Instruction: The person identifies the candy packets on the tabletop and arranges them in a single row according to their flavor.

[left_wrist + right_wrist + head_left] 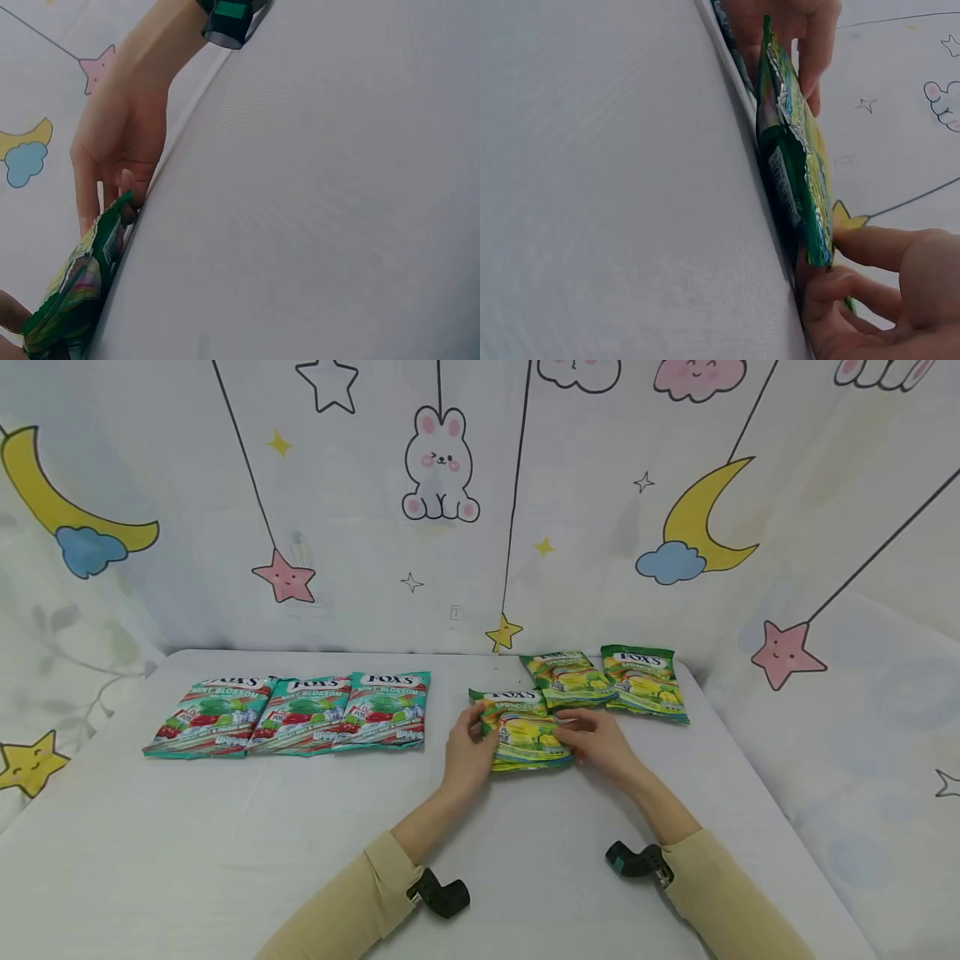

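Note:
A yellow-green Fox's candy bag (528, 739) is held between both hands, right of the table's middle in the head view. My left hand (467, 756) grips its left edge, thumb in front. My right hand (603, 739) holds its right edge; in the right wrist view, thumb and fingers of that right hand (900, 292) pinch the end of the bag (799, 150). Just behind it lie two more yellow-green bags, one nearer the middle (570, 681) and another on the right (645, 683). Most of the left hand is outside the left wrist view.
Three teal-and-red Fox's Mint Blossom bags lie overlapping in a row on the left: the left bag (213, 718), the middle bag (300, 718) and the right bag (386, 710). A white cloth covers the table (187, 843). Behind it hangs a patterned curtain (360, 510).

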{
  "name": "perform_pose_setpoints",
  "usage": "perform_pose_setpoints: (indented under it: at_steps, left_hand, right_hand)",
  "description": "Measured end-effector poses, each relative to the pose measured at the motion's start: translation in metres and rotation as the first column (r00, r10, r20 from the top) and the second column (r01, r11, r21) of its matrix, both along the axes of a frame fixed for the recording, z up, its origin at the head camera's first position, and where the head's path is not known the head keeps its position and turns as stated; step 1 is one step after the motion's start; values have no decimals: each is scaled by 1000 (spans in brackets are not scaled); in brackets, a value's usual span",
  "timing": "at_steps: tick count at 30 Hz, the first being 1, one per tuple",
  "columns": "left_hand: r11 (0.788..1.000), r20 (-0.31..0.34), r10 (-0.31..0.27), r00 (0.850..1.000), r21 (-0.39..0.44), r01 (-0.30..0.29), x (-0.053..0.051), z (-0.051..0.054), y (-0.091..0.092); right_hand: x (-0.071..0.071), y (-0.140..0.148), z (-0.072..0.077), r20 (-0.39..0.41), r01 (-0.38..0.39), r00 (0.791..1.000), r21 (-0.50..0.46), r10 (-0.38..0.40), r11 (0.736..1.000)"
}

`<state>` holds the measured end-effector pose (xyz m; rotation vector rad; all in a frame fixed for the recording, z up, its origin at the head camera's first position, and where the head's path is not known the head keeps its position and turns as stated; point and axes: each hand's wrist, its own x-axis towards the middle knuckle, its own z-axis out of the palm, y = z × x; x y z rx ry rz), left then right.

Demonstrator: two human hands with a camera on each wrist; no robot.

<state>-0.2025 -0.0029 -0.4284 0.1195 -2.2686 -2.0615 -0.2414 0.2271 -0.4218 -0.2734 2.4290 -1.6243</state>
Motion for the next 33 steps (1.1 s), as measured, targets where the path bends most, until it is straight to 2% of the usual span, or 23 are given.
perform_pose_setpoints:
  at_steps: [4, 9, 17, 24, 33]
  left_hand:
    - [999, -11, 30, 999, -12, -30, 0, 1, -2]
    - [999, -8, 48, 999, -25, -49, -1, 1, -6]
    - [998, 12, 66, 998, -12, -66, -5, 2, -14]
    - [997, 42, 77, 996, 22, -78, -9, 5, -23]
    - [997, 29, 78, 996, 10, -79, -16, 9, -32]
  right_hand:
    - [0, -3, -6, 18, -23, 1000, -78, 24, 997]
    - [1, -9, -10, 18, -36, 999, -118, 39, 992]
    - [6, -23, -12, -23, -22, 1000, -174, 18, 985]
    - [5, -36, -14, -54, -12, 999, -207, 1, 978]
    - [4, -49, -13, -71, 20, 997, -276, -41, 961]
